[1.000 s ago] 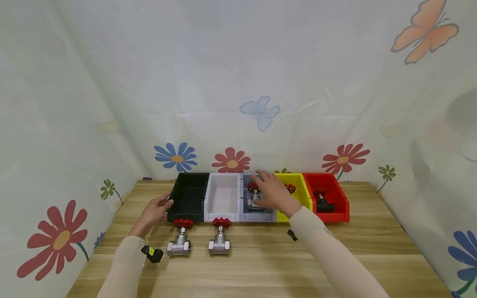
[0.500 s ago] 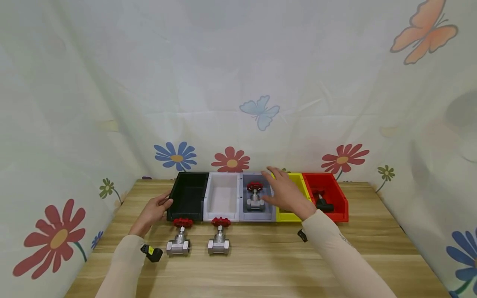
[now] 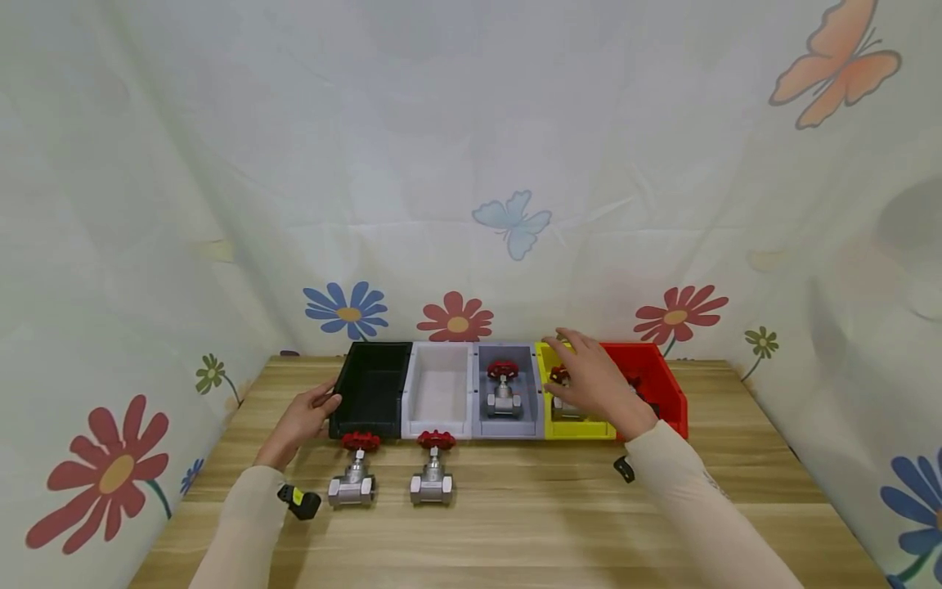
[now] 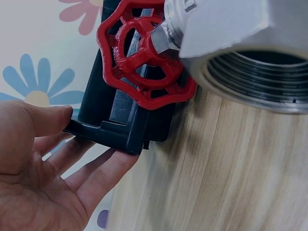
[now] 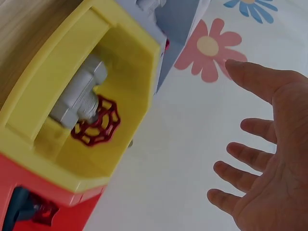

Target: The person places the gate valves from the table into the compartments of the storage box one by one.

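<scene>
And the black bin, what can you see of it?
The black bin looks like plastic: open-topped, low front lip. It sits upright on the table at the row's left end, beside the white bin. The left hand holds its left side, thumb at the rim, fingers outside. A valve is close in front.

Soft, even light — faint shadows on wooden table (image 3: 500, 532); pale glare on steel valve (image 4: 226, 29) — right wrist view slightly hazy.
</scene>
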Motion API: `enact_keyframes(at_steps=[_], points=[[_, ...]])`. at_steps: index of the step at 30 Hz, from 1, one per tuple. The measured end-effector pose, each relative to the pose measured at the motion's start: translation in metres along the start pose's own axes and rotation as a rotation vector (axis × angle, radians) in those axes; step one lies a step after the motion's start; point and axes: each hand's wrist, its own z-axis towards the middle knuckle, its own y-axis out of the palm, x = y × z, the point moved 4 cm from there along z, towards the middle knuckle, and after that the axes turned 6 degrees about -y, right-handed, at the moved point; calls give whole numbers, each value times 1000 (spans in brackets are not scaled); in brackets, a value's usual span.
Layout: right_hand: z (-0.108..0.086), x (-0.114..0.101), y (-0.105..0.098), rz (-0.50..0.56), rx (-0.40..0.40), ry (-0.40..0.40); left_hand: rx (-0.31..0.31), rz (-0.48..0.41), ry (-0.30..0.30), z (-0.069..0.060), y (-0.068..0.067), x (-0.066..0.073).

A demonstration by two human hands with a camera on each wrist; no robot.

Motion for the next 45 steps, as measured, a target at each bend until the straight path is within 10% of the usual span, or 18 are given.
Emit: enact_keyframes(at_steps=[45], points=[[-67,130,-6,201,-53,296,8,-3,1,3,1,-3]])
